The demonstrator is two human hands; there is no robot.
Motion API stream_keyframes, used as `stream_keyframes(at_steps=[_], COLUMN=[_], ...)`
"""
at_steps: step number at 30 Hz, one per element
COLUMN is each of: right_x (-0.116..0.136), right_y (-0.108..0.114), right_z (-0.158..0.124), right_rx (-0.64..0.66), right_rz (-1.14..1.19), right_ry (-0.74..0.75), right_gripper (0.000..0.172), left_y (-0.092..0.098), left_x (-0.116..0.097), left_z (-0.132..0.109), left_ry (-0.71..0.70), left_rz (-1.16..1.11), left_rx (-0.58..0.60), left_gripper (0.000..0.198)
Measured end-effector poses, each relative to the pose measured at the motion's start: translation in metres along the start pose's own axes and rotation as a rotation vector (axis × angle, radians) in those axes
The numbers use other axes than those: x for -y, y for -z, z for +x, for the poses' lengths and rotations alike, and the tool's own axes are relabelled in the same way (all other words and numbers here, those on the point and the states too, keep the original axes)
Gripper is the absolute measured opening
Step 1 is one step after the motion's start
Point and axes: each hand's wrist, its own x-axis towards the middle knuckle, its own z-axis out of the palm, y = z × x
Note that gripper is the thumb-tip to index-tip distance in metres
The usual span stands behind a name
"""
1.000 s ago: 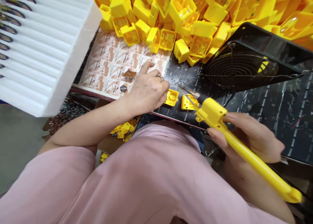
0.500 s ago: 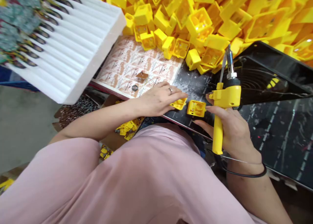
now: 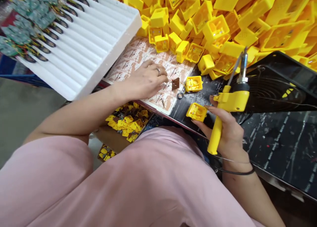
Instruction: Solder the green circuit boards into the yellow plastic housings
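Observation:
My left hand [image 3: 150, 80] lies palm down over the patterned sheet, its fingers loosely bent and apart, with nothing visible in them. Just right of its fingertips are a small brown board [image 3: 175, 84] and a small round part [image 3: 180, 95] with thin wires. A yellow open box [image 3: 194, 84] sits beside them on the black bench top. My right hand [image 3: 229, 129] is wrapped round a yellow soldering gun [image 3: 230, 101], its metal tip pointing up and away. Fingertips of that hand touch a second yellow open box [image 3: 196, 112] near the front edge, which is slightly tilted.
A large heap of yellow boxes [image 3: 218, 28] fills the back. At left, a white grooved foam tray [image 3: 99, 45] carries green circuit boards [image 3: 32, 20] with wired round parts. A black angular housing [image 3: 279, 78] stands at right. Below the bench edge, a carton [image 3: 109, 136] holds yellow pieces.
My left hand has moved left, off the yellow box. That box now sits farther back, with the brown board and round part beside it. The box at my right hand has turned and tilted.

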Motion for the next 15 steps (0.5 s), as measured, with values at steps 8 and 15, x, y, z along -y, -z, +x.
stream_keyframes(at_steps=[8,15], right_x=[0.011,0.025], right_y=[-0.020,0.001], right_z=[0.013,0.015], right_rx=[0.014,-0.140], right_rz=[-0.070,-0.124], right_ry=[0.028,-0.020], right_gripper=[0.059,0.040], left_y=[-0.029,-0.035], left_x=[-0.019,-0.069], left_z=[-0.011,0.001], left_ry=[-0.092,-0.027], left_rz=[-0.353,-0.441], left_rx=[-0.359,-0.264], left_gripper=[0.024,0.025])
